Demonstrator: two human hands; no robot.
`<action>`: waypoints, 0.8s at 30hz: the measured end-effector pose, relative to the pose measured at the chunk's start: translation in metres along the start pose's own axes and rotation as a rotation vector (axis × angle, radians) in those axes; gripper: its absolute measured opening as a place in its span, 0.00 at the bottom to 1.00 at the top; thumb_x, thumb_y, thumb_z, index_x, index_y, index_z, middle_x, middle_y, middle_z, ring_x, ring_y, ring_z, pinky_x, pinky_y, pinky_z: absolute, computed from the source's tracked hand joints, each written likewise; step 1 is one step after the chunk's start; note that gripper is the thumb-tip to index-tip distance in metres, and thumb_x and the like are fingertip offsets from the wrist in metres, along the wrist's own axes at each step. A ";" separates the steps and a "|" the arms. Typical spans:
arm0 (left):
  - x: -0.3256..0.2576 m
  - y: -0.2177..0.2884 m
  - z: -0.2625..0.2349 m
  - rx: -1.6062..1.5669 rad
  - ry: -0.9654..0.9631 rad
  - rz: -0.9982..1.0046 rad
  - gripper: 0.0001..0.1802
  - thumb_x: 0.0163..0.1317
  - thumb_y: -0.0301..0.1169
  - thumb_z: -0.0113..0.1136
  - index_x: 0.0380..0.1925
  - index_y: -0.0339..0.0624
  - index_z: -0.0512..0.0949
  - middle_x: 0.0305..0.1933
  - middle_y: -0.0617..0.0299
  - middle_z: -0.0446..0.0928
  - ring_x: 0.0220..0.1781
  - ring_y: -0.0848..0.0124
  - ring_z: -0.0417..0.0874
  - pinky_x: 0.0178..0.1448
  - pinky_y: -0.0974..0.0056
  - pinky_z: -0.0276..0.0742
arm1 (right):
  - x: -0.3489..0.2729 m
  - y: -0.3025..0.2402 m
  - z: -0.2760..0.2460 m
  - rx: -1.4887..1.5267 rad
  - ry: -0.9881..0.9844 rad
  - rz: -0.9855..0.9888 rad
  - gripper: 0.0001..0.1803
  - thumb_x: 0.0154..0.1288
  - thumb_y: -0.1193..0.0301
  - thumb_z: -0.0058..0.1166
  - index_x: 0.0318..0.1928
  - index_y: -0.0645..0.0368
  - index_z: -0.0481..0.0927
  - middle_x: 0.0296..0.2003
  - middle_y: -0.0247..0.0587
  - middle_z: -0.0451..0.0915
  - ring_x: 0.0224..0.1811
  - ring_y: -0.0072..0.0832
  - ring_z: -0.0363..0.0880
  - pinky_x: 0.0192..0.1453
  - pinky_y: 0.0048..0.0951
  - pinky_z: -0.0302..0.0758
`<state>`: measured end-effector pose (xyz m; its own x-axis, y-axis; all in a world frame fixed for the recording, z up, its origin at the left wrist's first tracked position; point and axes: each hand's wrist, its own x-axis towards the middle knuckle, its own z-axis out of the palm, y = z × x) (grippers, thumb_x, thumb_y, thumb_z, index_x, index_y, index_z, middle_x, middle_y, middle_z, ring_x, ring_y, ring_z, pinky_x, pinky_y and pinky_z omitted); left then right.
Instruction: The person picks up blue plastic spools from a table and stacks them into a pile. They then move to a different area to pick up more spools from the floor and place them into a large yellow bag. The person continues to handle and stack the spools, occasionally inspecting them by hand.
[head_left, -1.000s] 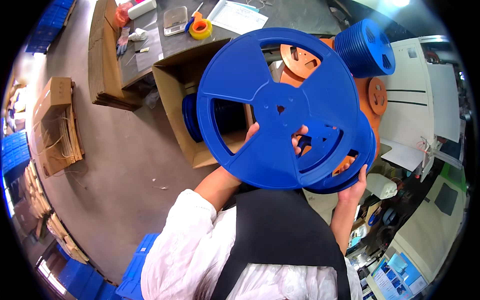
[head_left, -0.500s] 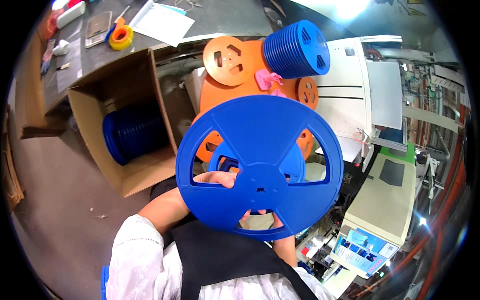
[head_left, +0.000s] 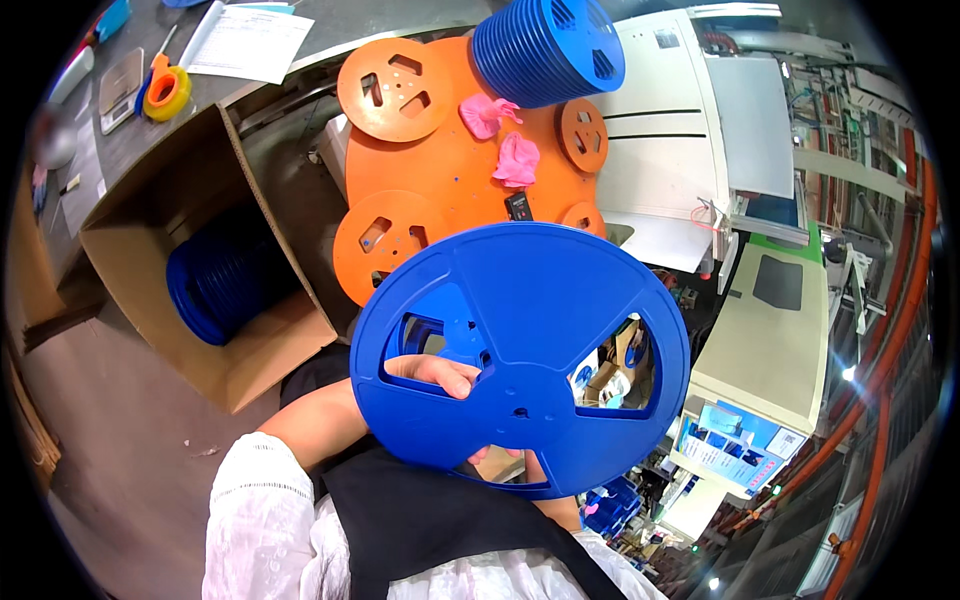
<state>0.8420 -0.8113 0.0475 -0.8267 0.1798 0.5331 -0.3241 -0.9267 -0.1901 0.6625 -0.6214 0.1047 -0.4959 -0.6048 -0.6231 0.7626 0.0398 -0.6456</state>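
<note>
A large blue plastic reel (head_left: 560, 310) is held up in front of my chest, its flat face toward me. My left hand (head_left: 440, 373) is closed on it, the thumb showing through the reel's left window. Behind the lower window, fingers of my right hand (head_left: 500, 462) show in part; the reel hides the rest, and they appear to grip it from behind. At least one more blue reel part (head_left: 440, 310) shows behind, through the left window; whether it is separate or the same reel's other side I cannot tell.
Beyond is an orange table (head_left: 460, 180) with orange discs (head_left: 395, 90), a stack of blue reels (head_left: 545, 50), pink cloths (head_left: 517, 160) and a small black device (head_left: 518, 207). To the left, an open cardboard box (head_left: 260, 360) holds blue reels. A beige machine (head_left: 760, 330) stands right.
The view has shifted, so the orange table and box appear further left and the table's near part shows more. The reel is still in my hands, tilted a little differently.
</note>
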 end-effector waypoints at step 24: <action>-0.001 -0.009 -0.018 -0.098 0.203 0.218 0.41 0.58 0.46 0.54 0.66 0.33 0.57 0.58 0.29 0.67 0.46 0.50 0.81 0.52 0.51 0.79 | 0.026 0.001 -0.010 0.038 0.003 0.023 0.25 0.72 0.53 0.38 0.57 0.59 0.70 0.46 0.44 0.78 0.46 0.40 0.77 0.51 0.42 0.76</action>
<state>0.8374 -0.7971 0.0340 -0.9533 0.0513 0.2976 -0.1635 -0.9163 -0.3657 0.6464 -0.6289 0.0837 -0.4791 -0.6015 -0.6392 0.7893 0.0234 -0.6136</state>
